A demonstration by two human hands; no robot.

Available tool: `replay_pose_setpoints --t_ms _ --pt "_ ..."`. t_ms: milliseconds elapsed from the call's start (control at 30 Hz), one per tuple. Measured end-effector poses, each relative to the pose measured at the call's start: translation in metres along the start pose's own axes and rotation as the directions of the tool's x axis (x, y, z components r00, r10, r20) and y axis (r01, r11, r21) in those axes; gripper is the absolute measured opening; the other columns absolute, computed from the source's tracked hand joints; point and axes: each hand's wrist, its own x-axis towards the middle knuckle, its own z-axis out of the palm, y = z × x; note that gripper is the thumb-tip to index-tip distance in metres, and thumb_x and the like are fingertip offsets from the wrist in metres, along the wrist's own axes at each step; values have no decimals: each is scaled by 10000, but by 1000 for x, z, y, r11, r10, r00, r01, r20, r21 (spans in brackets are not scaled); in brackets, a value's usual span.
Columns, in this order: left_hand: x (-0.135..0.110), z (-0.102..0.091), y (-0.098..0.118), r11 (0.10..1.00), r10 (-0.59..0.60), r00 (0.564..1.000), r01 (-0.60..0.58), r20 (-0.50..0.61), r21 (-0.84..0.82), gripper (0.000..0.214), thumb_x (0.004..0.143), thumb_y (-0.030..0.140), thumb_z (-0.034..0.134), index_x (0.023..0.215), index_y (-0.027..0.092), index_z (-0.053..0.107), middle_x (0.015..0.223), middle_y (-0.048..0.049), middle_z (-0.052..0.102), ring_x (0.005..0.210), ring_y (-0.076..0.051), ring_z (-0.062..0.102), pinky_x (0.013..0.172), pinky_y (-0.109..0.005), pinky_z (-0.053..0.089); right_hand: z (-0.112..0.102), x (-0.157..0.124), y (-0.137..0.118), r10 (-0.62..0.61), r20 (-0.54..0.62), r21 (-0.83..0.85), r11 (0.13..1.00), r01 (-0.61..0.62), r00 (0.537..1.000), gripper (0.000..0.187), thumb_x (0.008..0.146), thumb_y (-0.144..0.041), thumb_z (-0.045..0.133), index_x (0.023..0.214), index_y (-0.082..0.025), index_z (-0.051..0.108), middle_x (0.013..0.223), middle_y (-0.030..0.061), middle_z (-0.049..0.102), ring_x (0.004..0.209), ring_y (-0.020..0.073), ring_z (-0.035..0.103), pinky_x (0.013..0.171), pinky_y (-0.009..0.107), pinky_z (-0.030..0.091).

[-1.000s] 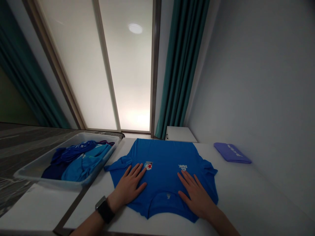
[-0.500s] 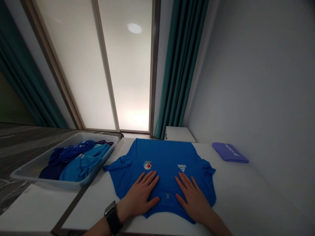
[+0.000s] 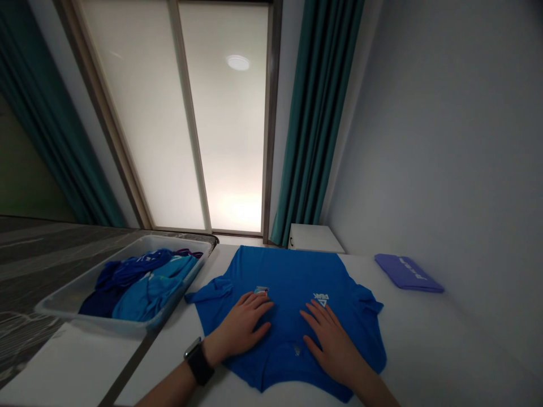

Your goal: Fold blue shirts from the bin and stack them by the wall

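Observation:
A bright blue T-shirt [image 3: 288,277] lies spread flat on the white table [image 3: 424,339], collar toward me, with a round badge and a white logo on its chest. My left hand [image 3: 244,325], a dark watch on its wrist, rests palm down on the shirt just below the badge, fingers stretched out. On the right half of the chest, below the white logo, my right hand [image 3: 331,342] lies flat with fingers spread. Neither hand holds anything.
A grey plastic tray [image 3: 63,297] with several blue garments stands at the left. A folded purple cloth [image 3: 407,273] lies at the table's far right near the wall. Teal curtains and a frosted window stand behind; a small white cabinet [image 3: 316,238] sits past the table.
Both hands have slid over the shirt: the left went inward, then up to the badge, and the right crept up toward the logo. The camera has tilted slightly.

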Motion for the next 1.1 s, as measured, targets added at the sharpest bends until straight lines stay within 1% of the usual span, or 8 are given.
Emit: replay_pose_setpoints --t_ms 200,333,467,600,700,800,967,1100 --pt "8 -26 -39 998 32 999 -33 24 60 294 949 263 464 1196 261 624 1144 -61 674 1104 -244 598 1021 -428 416 -10 28 -31 -87 23 30 996 87 996 490 958 -382 415 1413 -224 506 1489 73 465 1431 258 317 1208 503 171" --pt "0 -28 -65 997 -71 989 76 -127 30 276 956 252 434 1113 240 661 1038 -70 688 1013 -234 621 946 -399 465 -12 48 -49 -126 22 60 990 124 992 479 965 -378 408 1411 -234 504 1501 73 449 1441 259 294 1203 504 190" --pt "-12 -28 -79 965 -238 924 190 -299 -179 306 978 299 404 1129 216 658 1004 -83 692 954 -223 640 874 -374 511 -5 62 -64 -164 75 79 984 158 984 481 959 -378 423 1421 -256 488 1542 57 388 1461 266 240 1201 503 193" --pt "-18 -33 -81 897 -362 857 213 -367 -387 306 972 369 443 1105 208 666 959 -72 700 893 -212 654 822 -348 519 3 72 -78 -194 110 60 980 188 975 489 912 -321 504 1393 -238 516 1484 106 460 1399 302 360 1174 516 243" --pt "-19 -37 -82 819 -465 779 198 -421 -538 311 965 402 462 1073 196 668 841 -39 689 794 -190 648 750 -314 505 -2 83 -90 -233 16 83 969 231 972 378 917 -248 488 1280 -235 595 1333 109 569 1250 289 504 1079 480 376" --pt "-20 -39 -84 752 -529 667 81 -525 -654 330 971 416 443 1049 181 662 750 -16 650 732 -174 621 723 -302 482 -8 102 -103 -296 -93 111 946 306 950 290 940 -188 438 1149 -237 633 1143 83 619 1060 242 572 919 405 461" --pt "-21 -37 -90 668 -624 428 -142 -654 -731 358 965 454 420 1005 164 627 660 6 587 633 -151 567 663 -288 449 2 146 -124 -381 -115 154 905 395 917 260 944 -136 431 1041 -218 657 987 42 654 951 199 578 885 357 423" --pt "-20 -36 -93 652 -656 341 -194 -673 -733 401 952 503 409 951 160 617 614 16 561 571 -141 536 611 -281 429 22 174 -142 -424 -121 138 888 438 898 235 935 -120 449 1004 -199 659 952 36 658 937 183 574 850 314 410"
